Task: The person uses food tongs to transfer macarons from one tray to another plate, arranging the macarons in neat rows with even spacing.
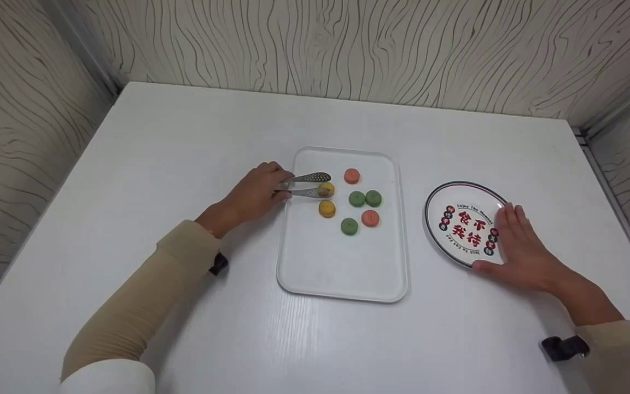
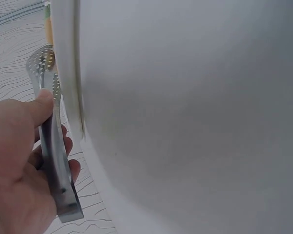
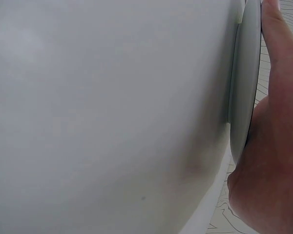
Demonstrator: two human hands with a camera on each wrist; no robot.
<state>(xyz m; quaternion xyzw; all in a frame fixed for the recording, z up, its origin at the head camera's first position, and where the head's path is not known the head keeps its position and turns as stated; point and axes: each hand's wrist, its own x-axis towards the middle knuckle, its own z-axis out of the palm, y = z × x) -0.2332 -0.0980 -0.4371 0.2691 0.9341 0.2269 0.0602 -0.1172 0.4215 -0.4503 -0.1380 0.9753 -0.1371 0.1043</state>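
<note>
My left hand point(image 1: 257, 191) holds a pair of metal tongs point(image 1: 305, 192) with perforated tips at the left side of a white tray point(image 1: 342, 268). The tips stand apart around one yellow, biscuit-like round piece point(image 1: 326, 187); whether they touch it I cannot tell. A second yellow piece point(image 1: 327, 208) lies just below. In the left wrist view, thumb and fingers grip the tongs point(image 2: 56, 156) along their arms. My right hand point(image 1: 525, 257) rests with straight fingers and spread thumb against the right rim of a white plate point(image 1: 460, 197) with red lettering.
Two orange pieces point(image 1: 351, 175) and three green pieces point(image 1: 349, 226) also lie on the tray. Tray and plate stand on a white table point(image 1: 211, 339), with a gap between them. Wood-patterned panels point(image 1: 320, 49) rise behind the table and at its sides.
</note>
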